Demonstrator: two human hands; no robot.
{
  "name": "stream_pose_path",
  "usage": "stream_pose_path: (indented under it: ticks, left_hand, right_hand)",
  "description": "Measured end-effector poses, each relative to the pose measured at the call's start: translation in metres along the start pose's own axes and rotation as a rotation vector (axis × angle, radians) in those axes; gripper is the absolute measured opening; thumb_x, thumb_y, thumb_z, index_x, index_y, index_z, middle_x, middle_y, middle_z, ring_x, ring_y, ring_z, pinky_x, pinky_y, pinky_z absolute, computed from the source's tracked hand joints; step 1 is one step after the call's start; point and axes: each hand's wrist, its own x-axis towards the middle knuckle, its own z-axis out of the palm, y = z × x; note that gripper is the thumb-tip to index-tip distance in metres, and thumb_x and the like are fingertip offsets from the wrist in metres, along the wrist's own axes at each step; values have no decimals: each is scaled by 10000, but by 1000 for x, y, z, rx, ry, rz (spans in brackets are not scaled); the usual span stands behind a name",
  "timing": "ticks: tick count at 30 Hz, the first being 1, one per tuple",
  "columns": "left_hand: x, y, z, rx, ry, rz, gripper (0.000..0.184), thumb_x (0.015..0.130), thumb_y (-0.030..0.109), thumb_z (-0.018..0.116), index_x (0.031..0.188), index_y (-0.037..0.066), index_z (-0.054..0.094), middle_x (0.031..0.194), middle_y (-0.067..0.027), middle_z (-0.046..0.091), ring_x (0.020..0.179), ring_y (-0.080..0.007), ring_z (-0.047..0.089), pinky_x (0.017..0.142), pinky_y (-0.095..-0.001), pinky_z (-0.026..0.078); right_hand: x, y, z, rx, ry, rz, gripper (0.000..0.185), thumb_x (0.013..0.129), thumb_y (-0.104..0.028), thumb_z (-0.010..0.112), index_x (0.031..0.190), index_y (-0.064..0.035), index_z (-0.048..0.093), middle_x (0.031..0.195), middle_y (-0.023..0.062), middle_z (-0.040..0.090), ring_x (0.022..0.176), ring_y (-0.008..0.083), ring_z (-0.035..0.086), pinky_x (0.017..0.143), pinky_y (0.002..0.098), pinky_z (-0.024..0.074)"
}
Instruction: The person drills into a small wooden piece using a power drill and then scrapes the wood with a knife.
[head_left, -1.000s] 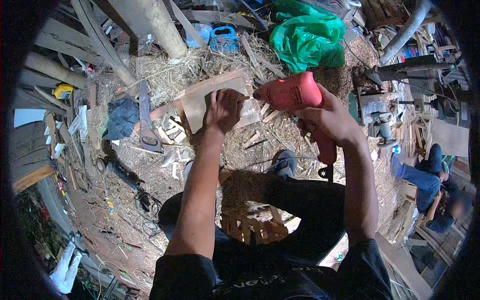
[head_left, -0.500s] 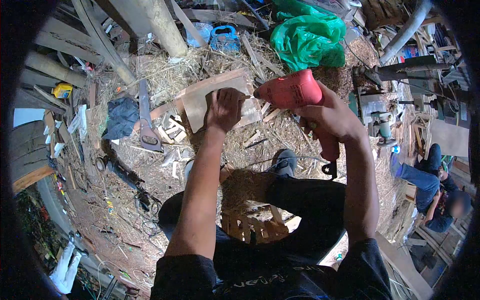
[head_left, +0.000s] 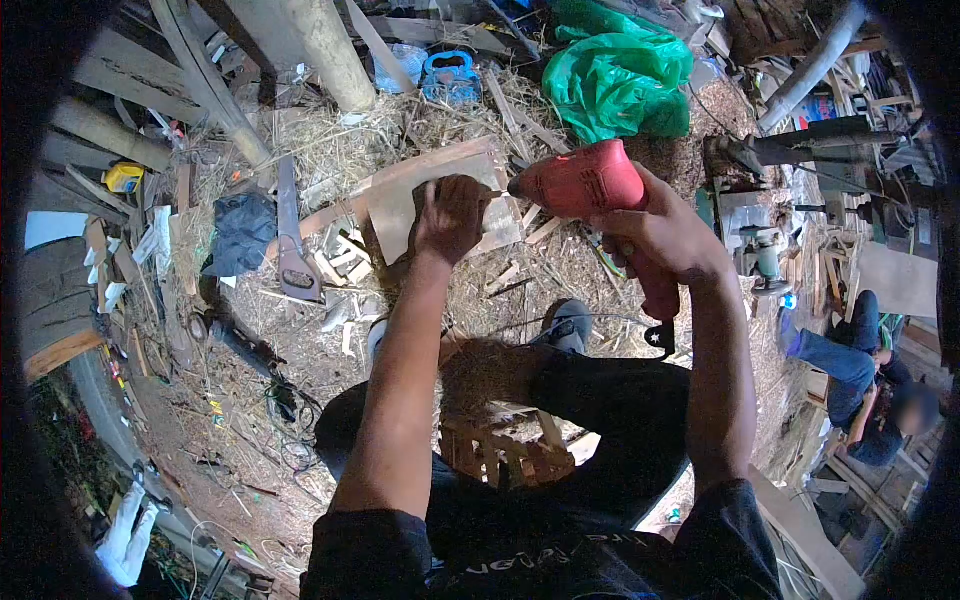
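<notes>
My right hand [head_left: 655, 225] is wrapped round the grip of a red power drill [head_left: 585, 180], held level with its nose to the left. The thin bit ends right beside the curled fingers of my left hand [head_left: 452, 212]. That hand is closed over a flat wooden board [head_left: 395, 215] on the ground; whatever its fingers grip is hidden. A longer wood strip [head_left: 430, 163] runs along the board's far side. The drill's cord trails from the bottom of its handle.
A handsaw [head_left: 290, 225] lies left of the board, beside a dark plastic bag [head_left: 243, 235] and wood offcuts [head_left: 355, 262]. Beyond are a green plastic bag [head_left: 620, 80] and a wooden post [head_left: 330, 55]. Another person [head_left: 865, 380] sits at the right. Shavings cover the ground.
Both hands and the drill stay almost in place. The view has shifted very slightly.
</notes>
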Motion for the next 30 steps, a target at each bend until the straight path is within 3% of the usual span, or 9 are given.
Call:
stream_pose_path:
  ticks: [8, 11, 23, 29, 30]
  left_hand:
    - [3, 1, -8, -36, -95, -28, 526, 809, 345, 657, 1297, 173, 560, 1345, -122, 537, 1294, -329, 457, 1086, -576, 263]
    - [2, 4, -12, -32, 344, 99, 239, 912, 219, 605, 1074, 56, 540, 1044, -118, 567, 1047, -311, 532, 941, -509, 365]
    - [2, 0, -7, -74, 254, 94, 279, 927, 256, 582, 1106, 49, 524, 1084, -135, 562, 1080, -309, 524, 953, -504, 355]
    - [2, 0, -3, -61, 214, 52, 278, 957, 276, 532, 1125, 55, 525, 1104, -145, 563, 1109, -322, 518, 1000, -523, 321]
    - [1, 0, -3, -65, 144, 27, 312, 913, 258, 561, 1173, 87, 537, 1157, -143, 566, 1156, -327, 510, 1037, -533, 300]
  right_hand:
    - [-5, -7, 2, -9, 9, 28, 526, 810, -86, 704, 1299, -72, 510, 789, 14, 595, 626, 115, 561, 536, 280, 465]
    - [-1, -3, 0, -29, -7, 21, 520, 810, -85, 709, 1291, -75, 512, 796, 15, 597, 633, 115, 564, 535, 280, 466]
    - [0, 1, -2, -26, -8, 13, 626, 796, -94, 734, 1369, -79, 483, 841, 19, 608, 683, 124, 578, 575, 294, 481]
    - [1, 2, -4, -8, -19, 49, 610, 798, -82, 727, 1358, -67, 488, 854, 15, 606, 680, 110, 567, 571, 279, 474]
    - [1, 3, -3, 5, -18, 38, 601, 801, -78, 724, 1354, -66, 490, 851, 15, 605, 678, 109, 566, 570, 278, 473]
